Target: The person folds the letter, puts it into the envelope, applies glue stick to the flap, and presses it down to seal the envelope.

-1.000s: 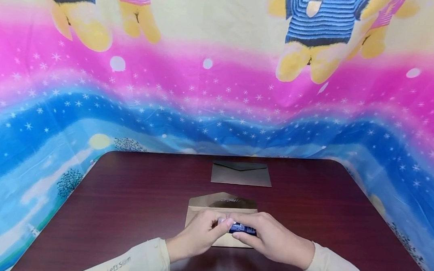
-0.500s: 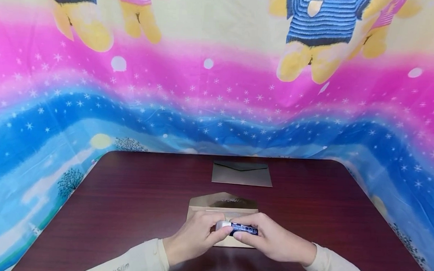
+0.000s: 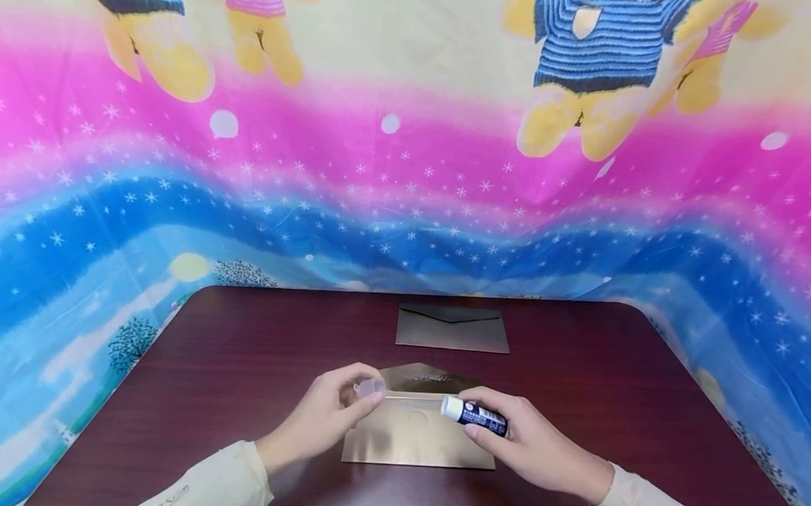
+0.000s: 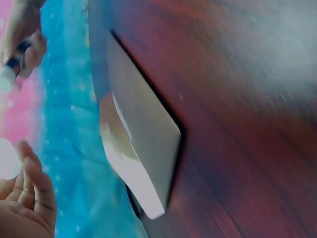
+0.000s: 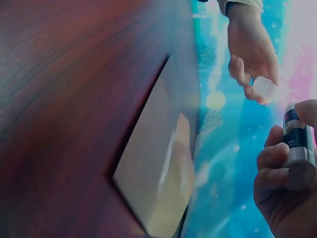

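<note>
In the head view my right hand (image 3: 529, 439) grips a dark blue glue stick (image 3: 483, 418), its white end uncovered and pointing left. To the left, my left hand (image 3: 324, 404) pinches a translucent cap (image 3: 371, 388) between thumb and fingers. Both hands are above a gold envelope (image 3: 424, 439) whose pointed flap (image 3: 427, 376) lies opened away from me. The right wrist view shows the glue stick (image 5: 297, 136) wrapped by fingers and thumb, with the cap (image 5: 264, 87) in the other hand. The left wrist view cuts off part of the cap (image 4: 7, 159).
Farther back on the dark red-brown table (image 3: 272, 353) lies a second, grey-brown envelope (image 3: 453, 332) with its flap folded down. A printed cloth (image 3: 381, 191) hangs behind the table and along its sides.
The cap has come off the glue stick. My left hand has moved left and up with the cap, while my right hand has shifted slightly right with the glue stick.
</note>
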Demonstrator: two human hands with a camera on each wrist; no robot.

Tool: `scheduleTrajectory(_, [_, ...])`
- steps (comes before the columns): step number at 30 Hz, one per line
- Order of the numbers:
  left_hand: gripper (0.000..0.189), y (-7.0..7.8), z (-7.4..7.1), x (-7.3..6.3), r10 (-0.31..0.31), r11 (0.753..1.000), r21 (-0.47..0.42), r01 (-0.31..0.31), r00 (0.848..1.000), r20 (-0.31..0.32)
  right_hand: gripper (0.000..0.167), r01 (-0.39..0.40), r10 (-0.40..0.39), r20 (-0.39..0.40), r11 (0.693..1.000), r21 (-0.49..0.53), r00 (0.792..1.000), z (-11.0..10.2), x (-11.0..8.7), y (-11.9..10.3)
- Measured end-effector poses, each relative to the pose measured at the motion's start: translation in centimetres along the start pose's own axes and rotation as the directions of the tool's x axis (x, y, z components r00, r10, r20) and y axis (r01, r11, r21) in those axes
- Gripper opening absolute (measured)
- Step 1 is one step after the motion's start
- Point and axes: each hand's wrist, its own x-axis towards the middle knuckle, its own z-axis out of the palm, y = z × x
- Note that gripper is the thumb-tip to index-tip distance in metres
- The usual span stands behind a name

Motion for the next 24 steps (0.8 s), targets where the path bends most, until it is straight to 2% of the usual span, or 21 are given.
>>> scheduleTrajectory(4, [0.030, -1.3, -1.5, 0.1, -0.040, 0.992, 0.118, 0.049, 0.996, -0.076, 0.024, -0.001, 0.000, -0.052, 1.000, -0.012, 0.999, -0.3, -0.3, 1.1])
scheduleTrajectory(8, [0.027, -2.9, -2.9, 0.1, -0.063, 0.970, 0.223, 0.095, 0.988, -0.144, 0.023, 0.004, -0.005, -0.087, 1.000, -0.018, 0.996, -0.5, -0.3, 2.2])
scheduleTrajectory(11, [0.016, -3.8, -3.8, 0.1, -0.092, 0.947, 0.290, 0.140, 0.980, -0.174, 0.022, -0.011, 0.010, -0.106, 1.000, -0.004, 0.994, -0.7, -0.4, 2.9])
scheduleTrajectory(16, [0.011, -4.6, -4.7, 0.2, -0.118, 0.895, 0.405, 0.185, 0.976, -0.184, 0.022, -0.056, 0.057, -0.128, 0.998, 0.010, 0.990, -1.0, -0.6, 3.8])
scheduleTrajectory(21, [0.011, -5.4, -5.1, 0.1, -0.140, 0.823, 0.523, 0.221, 0.972, -0.190, 0.023, -0.086, 0.088, -0.126, 0.996, 0.018, 0.988, -1.2, -0.7, 4.4])
scheduleTrajectory(24, [0.012, -5.9, -5.1, -0.1, -0.170, 0.798, 0.554, 0.238, 0.970, -0.171, 0.023, -0.095, 0.096, -0.124, 0.995, 0.019, 0.988, -1.2, -0.9, 4.6])
